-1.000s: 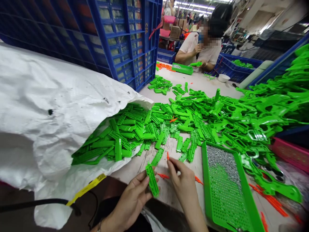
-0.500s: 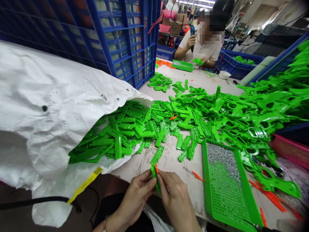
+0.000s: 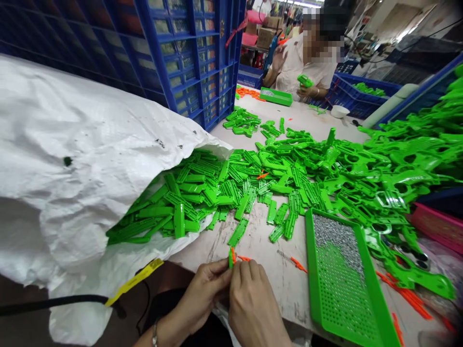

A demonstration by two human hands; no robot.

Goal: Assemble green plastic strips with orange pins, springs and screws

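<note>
My left hand (image 3: 206, 289) is closed in a pinch around a small green plastic part (image 3: 230, 259), held upright near the table's front edge. A narrow orange piece (image 3: 233, 254) sits against that part's right side. Close beside it, my right hand (image 3: 255, 299) has its fingers curled together. Another orange plastic piece (image 3: 244, 259) sticks out at its fingertips, and the hand's back hides the rest. A loose green part (image 3: 238, 232) lies on the table just beyond my hands. To the right are a thin spring (image 3: 284, 254) and an orange piece (image 3: 299, 264).
A green tray (image 3: 314, 289) of small metal pieces stands at right. Green toy-gun shells (image 3: 361, 164) are heaped behind it. A white sack (image 3: 83, 144) spills green parts at left, below a blue crate (image 3: 202, 62). Across the table, a person (image 3: 292, 62) holds a green part.
My right hand has turned and its fingers have curled in, and a second orange piece now shows by its fingertips. The person opposite has no blue tool in the raised hand now.
</note>
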